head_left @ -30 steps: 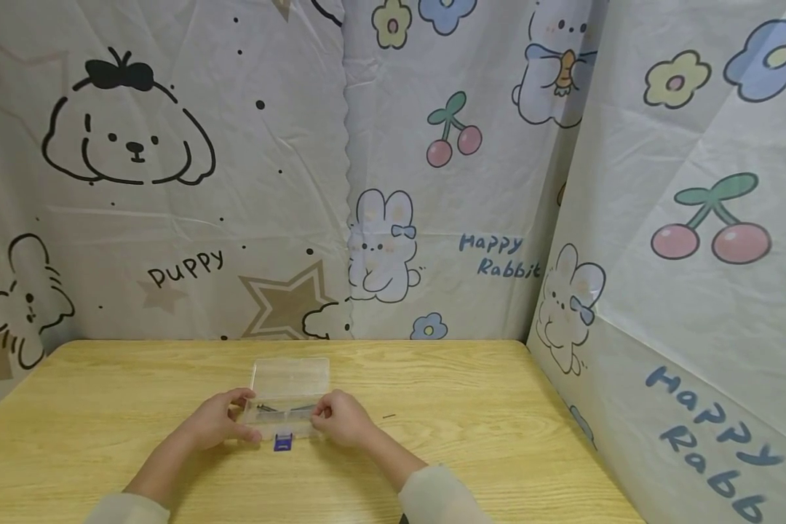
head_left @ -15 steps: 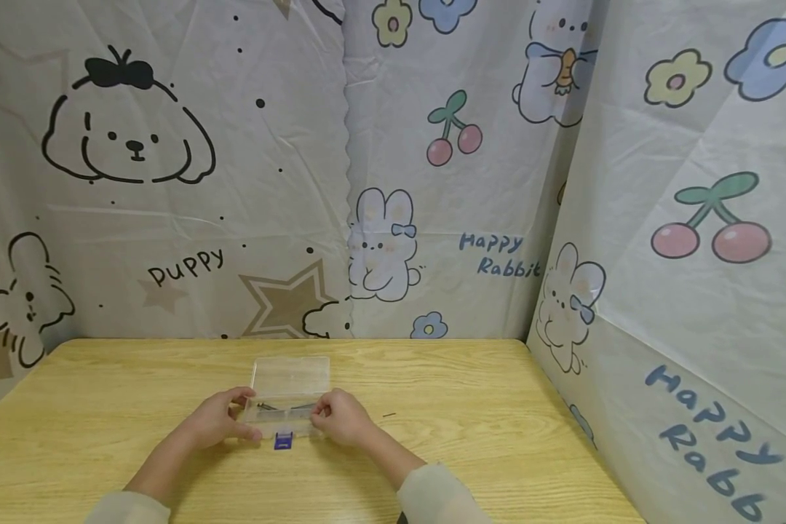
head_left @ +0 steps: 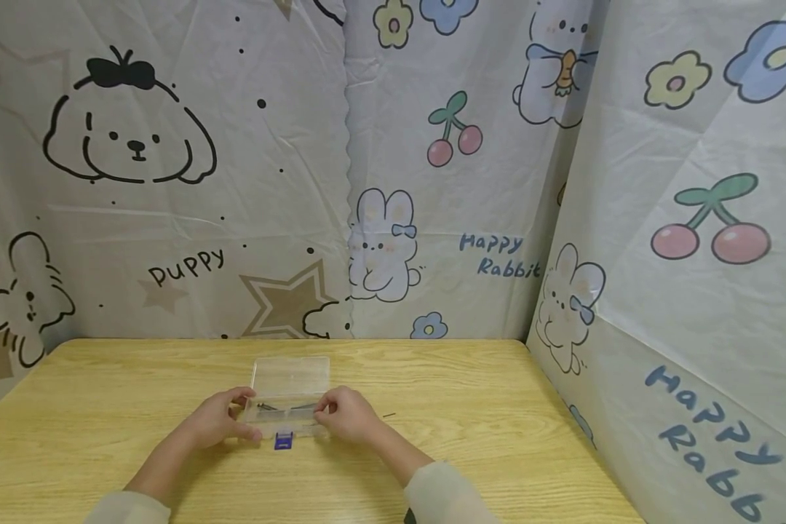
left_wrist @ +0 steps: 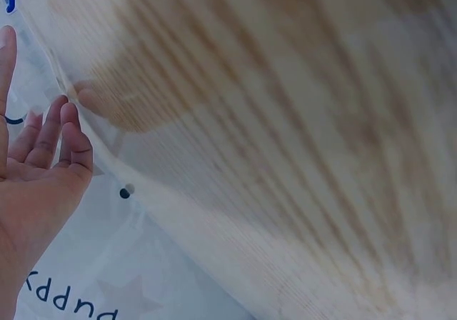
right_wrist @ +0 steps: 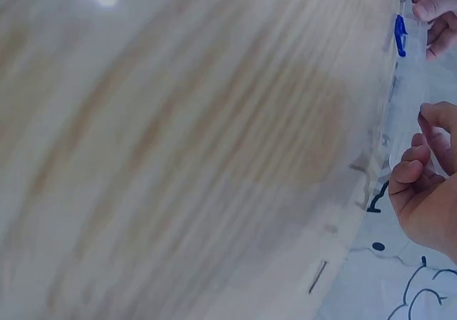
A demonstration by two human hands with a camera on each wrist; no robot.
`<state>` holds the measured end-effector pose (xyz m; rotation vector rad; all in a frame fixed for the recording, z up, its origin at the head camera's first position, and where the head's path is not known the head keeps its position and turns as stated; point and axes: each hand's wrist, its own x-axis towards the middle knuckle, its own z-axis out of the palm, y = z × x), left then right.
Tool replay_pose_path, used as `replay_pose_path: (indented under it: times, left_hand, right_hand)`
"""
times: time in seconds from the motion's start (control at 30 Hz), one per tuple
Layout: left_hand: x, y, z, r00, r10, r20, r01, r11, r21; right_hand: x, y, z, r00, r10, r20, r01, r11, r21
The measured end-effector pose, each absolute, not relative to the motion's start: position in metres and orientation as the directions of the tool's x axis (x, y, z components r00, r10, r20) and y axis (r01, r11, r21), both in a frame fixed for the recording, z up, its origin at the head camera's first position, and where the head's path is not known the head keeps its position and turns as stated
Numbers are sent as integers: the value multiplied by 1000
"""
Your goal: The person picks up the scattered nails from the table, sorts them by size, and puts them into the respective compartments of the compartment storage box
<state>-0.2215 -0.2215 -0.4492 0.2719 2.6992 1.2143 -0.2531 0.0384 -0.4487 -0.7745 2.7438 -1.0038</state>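
A clear plastic box point(head_left: 306, 431) lies on the table with its lid point(head_left: 291, 375) tipped back and a blue latch point(head_left: 283, 440) at the front. Thin dark nail-like pieces point(head_left: 266, 407) lie in its rear compartments, left and right. My left hand point(head_left: 212, 421) grips the box's left end, thumb at the front corner and fingers behind. Over the right end, my right hand point(head_left: 352, 416) has curled fingers, with thumb and index tips close together at the right compartment. Those fingers point(right_wrist: 410, 171) also show in the right wrist view; I cannot tell whether they pinch a piece.
One thin dark piece point(head_left: 389, 415) lies loose on the wooden table point(head_left: 485, 437), right of the box. Behind the table hangs a printed cloth point(head_left: 288, 218), and another cloth panel point(head_left: 681, 313) stands along the right side.
My right hand has shifted slightly right and away from me, at the box's right end. The left hand, the box and the loose piece stay put.
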Motion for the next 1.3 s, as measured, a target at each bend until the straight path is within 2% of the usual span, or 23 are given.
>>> replay_pose_path:
  times: [0.7,0.93,1.3]
  left_hand:
    - [-225,-222,-454,-969,234,-78,96,650,754]
    - [-224,-223,-452,-968,233,-98,80,649,757]
    - [-222,-221,-448,-967,237,-93,85,647,758]
  right_hand:
    - [-267,112,-443,-903,-429,17,-344,700,-626]
    - [-269,140,-443,-899,-434,62,-381,702,-602]
    - [-275,158,-455,-922,-388,19,-323,740,-590]
